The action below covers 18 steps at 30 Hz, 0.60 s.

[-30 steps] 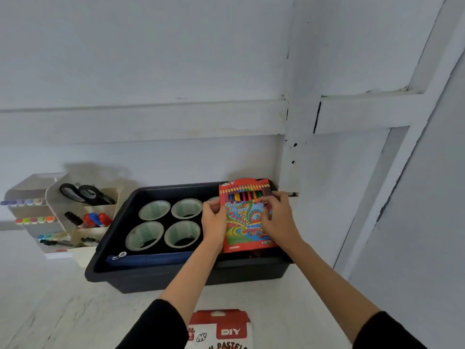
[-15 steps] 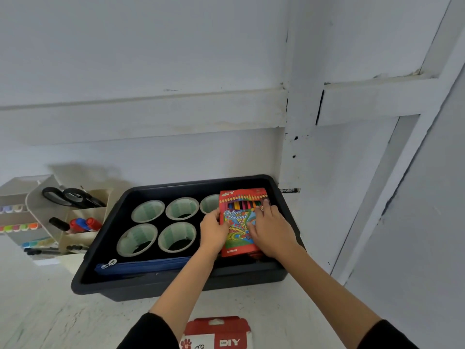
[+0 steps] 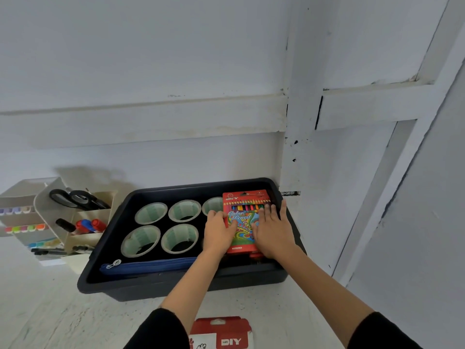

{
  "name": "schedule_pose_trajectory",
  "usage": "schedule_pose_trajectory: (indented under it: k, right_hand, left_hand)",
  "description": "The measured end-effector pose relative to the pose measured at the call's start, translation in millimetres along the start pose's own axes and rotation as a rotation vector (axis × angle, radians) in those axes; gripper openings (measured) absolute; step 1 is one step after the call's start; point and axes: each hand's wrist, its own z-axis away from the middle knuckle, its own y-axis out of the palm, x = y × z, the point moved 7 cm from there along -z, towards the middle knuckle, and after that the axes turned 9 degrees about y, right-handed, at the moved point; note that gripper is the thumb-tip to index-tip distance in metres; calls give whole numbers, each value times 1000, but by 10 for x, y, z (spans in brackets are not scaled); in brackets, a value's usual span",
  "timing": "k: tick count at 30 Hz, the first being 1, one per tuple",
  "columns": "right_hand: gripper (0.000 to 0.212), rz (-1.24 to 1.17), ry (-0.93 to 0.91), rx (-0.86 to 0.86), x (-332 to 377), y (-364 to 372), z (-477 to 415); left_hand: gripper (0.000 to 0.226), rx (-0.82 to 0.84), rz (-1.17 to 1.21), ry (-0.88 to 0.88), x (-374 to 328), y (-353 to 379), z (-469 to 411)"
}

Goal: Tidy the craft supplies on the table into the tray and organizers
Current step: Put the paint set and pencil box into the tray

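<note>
A red colour pencil box (image 3: 242, 215) lies flat in the right end of the black tray (image 3: 191, 187). My left hand (image 3: 217, 234) grips the box's left edge, thumb on top. On the box's right half my right hand (image 3: 273, 230) lies flat with its fingers spread. Several rolls of tape (image 3: 151, 213) fill the tray's left and middle, and one is partly hidden behind the box. A blue zip pencil case (image 3: 151, 267) lies along the tray's near wall.
A beige desk organizer (image 3: 50, 217) stands left of the tray with black scissors (image 3: 73, 199), markers (image 3: 88, 225) and rows of coloured pens. A red DIY pastels box (image 3: 221, 333) lies on the white table at the bottom edge. The wall stands close behind the tray and to its right.
The colour pencil box went from tilted above the tray's right end down to lying flat inside it. My right hand shifted from holding its edge to resting flat on top.
</note>
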Motion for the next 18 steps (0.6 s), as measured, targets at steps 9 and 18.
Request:
schedule_pose_trajectory:
  k: [9,18]
  right_hand:
    - [36,-462,-19,-426,-203,-612,313]
    - [32,-719,-162,-534,126,-646,1215]
  left_hand:
    - [23,-364,-113,440,-668,-441,324]
    - [25,-338,-25,550,-466,-682,1260]
